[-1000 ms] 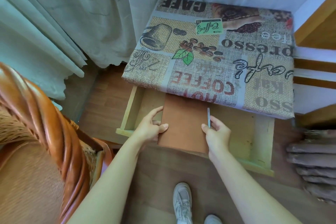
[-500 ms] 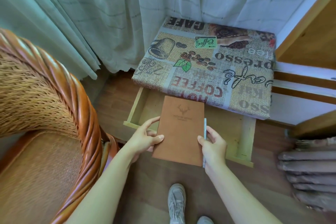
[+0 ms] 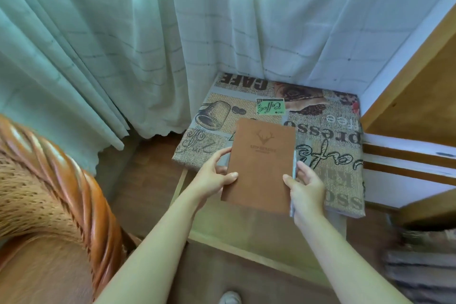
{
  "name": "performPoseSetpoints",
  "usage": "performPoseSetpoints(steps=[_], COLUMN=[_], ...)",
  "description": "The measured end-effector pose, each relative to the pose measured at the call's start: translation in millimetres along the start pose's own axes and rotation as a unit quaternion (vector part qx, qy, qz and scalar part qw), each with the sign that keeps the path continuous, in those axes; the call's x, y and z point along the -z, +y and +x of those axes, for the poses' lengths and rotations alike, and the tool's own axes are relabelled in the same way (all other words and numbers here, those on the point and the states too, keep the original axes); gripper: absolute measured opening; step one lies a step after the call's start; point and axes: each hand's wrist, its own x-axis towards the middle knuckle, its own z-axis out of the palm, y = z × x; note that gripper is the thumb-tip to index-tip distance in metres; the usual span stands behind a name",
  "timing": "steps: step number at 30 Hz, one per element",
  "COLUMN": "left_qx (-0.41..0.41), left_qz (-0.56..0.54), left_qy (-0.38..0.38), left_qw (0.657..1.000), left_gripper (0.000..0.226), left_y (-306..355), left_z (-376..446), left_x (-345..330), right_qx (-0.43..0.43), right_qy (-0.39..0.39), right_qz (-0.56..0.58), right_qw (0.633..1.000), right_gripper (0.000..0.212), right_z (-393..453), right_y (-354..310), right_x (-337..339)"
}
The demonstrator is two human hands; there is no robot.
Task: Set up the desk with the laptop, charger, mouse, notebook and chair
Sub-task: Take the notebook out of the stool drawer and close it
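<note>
Risk: the pen (image 3: 293, 180) is only pinched against the notebook (image 3: 261, 165) edge and could slip and drop into the open drawer (image 3: 259, 237) below; notebook held above the desk (image 3: 328, 155) front edge, not yet resting on it; left hand (image 3: 212, 177) clamps the notebook's left edge, thumb on the cover; right hand (image 3: 308, 190) closes on notebook and pen together.

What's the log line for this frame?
left hand: holds notebook | right hand: notebook plus pen | over desk | drawer: open
</note>
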Motion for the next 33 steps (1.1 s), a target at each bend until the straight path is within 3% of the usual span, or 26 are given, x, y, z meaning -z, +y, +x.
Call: performPoseSetpoints(steps=[9,13,16,19,21,26,29,33], left_qx=[-0.027,-0.051,-0.119,-0.186,-0.186,-0.195,-0.184,-0.178], left_qz=[0.023,0.108,0.245,0.406,0.462,0.485,0.509,0.521], left_qy=[-0.043,-0.001,0.049,0.082,0.085,-0.009,0.004,0.022], left_qw=[0.998,0.993,0.961,0.891,0.863,0.852,0.841,0.835], left_gripper=[0.064,0.062,0.061,0.063,0.069,0.103,0.116,0.114], left_y=[7.8,-7.0,-12.5,-22.7,-30.5,-34.4,-36.4,-37.3], left_z=[127.3,154.8,152.5,147.9,149.7,149.6,145.5,145.5], left_x=[5.0,5.2,0.5,-2.3,-2.1,-7.2,-14.3,-18.5], right_qx=[0.021,0.029,0.079,0.111,0.124,0.152,0.148,0.15], right_qy=[0.054,0.079,0.093,0.098,0.088,0.031,-0.012,-0.036], right_qz=[-0.032,-0.069,-0.149,-0.197,-0.223,-0.287,-0.299,-0.318], right_qw=[0.998,0.994,0.981,0.969,0.963,0.945,0.943,0.936], right_gripper=[0.059,0.057,0.05,0.049,0.049,0.049,0.051,0.055], right_z=[95.0,113.9,117.1,119.8,119.9,107.7,98.2,97.6], right_y=[-5.6,4.1,12.4,21.0,22.6,22.7,27.9,26.9], right_x=[-36.5,-46.4,-49.1,-50.2,-51.7,-50.7,-50.2,-51.1])
